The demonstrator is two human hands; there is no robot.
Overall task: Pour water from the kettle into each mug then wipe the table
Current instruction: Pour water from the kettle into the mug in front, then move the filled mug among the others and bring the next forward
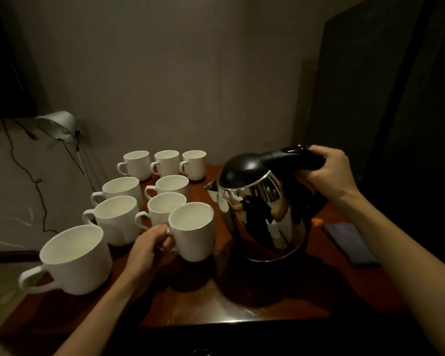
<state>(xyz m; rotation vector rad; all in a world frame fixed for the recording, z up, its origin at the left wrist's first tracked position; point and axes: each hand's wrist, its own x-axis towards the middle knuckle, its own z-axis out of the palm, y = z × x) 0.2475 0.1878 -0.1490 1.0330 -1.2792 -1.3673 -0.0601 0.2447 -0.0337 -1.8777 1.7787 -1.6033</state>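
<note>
I am standing in a dim domestic room, judged a home by the plain wall (165, 73), the small wooden bench (203, 304), the household kettle (262, 214), white mugs (139, 163) and a lamp (57, 124) with trailing cables (39, 191).

Dark reddish-brown wooden table (190, 301), glossy, set against the wall. On its left half, eight white mugs: three in a back row (166, 163), two pairs (144, 199) closer in, and one large mug (75, 260) at the near left edge. On the right half, a steel kettle (262, 217) with black lid, and beside it at the right edge a dark flat rectangular object (350, 242) plus something small and orange (316, 222), too blurred to identify.
</note>
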